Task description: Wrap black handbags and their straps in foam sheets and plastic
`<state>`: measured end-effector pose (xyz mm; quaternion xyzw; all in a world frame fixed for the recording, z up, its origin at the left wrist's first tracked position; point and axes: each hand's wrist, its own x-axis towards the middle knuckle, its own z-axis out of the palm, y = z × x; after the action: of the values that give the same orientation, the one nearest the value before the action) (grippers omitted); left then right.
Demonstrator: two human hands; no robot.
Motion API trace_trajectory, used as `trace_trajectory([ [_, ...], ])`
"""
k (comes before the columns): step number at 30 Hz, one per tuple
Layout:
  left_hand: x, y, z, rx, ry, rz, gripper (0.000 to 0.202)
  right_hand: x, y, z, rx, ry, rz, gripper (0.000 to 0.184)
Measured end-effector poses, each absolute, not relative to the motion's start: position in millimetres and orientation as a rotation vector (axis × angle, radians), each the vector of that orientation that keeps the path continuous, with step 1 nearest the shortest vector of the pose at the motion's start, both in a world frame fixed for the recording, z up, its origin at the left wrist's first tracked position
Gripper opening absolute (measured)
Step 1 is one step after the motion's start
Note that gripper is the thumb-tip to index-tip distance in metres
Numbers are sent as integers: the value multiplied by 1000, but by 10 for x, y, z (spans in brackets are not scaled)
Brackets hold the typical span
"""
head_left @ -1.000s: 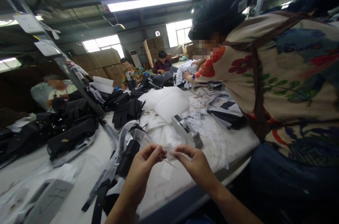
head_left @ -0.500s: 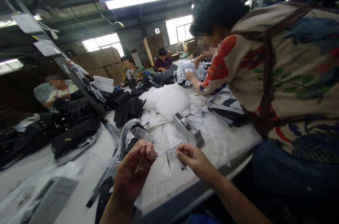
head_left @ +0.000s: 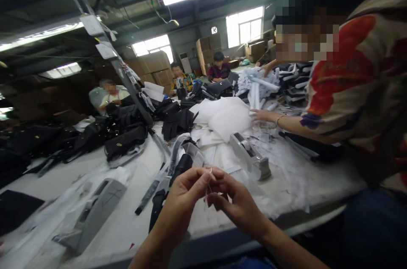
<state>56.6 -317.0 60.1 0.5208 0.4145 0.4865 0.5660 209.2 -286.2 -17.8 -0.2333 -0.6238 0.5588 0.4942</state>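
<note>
My left hand (head_left: 187, 192) and my right hand (head_left: 233, 195) meet above the table's front edge, fingertips close together. A thin white string (head_left: 210, 171) shows between the pinched fingers, and a short length hangs below them. Both hands are closed on it; what else lies inside the fingers is hidden. Just behind them lie a dark rolled piece (head_left: 182, 166) and a strap in clear plastic wrap (head_left: 149, 197). A grey tape dispenser (head_left: 249, 156) stands beyond my right hand.
Another tape dispenser (head_left: 98, 214) stands at left. White foam sheets (head_left: 229, 118) cover the middle, and black bags (head_left: 125, 140) are heaped at left. A co-worker (head_left: 343, 87) leans in from the right, one hand (head_left: 265, 115) by the sheets. A slanted metal post (head_left: 133, 95) rises at left.
My hands have come together; before, they were apart with the string stretched between them and a small brownish piece hanging there. The co-worker's near hand has moved from the white pile to the foam sheets.
</note>
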Motion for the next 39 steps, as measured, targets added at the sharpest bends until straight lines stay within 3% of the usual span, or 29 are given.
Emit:
trace_trajectory([
  [5, 127, -3229, 589, 1359, 1195, 1137, 28, 2041, -2778, -186, -620, -1291, 1756, 35],
  [9, -461, -3131, 503, 1398, 1612, 1223, 39, 1952, -2593, -98, -784, -1420, 1670, 34],
  [12, -902, -3063, 338, 1390, 1918, 1192, 35, 1792, -2422, -104, -947, -1608, 1528, 32],
  [19, -1103, -3053, 3, 1361, 1534, 851, 41, 1196, -2231, -208, -983, -1838, 1638, 24],
  [30, -1034, -2932, -109, 1289, 1166, 1055, 47, 861, -2250, -110, -775, -1845, 1851, 32],
  [39, -1119, -3098, 91, 1365, 1548, 1104, 33, 1033, -2273, -1, -818, -1858, 1688, 42],
])
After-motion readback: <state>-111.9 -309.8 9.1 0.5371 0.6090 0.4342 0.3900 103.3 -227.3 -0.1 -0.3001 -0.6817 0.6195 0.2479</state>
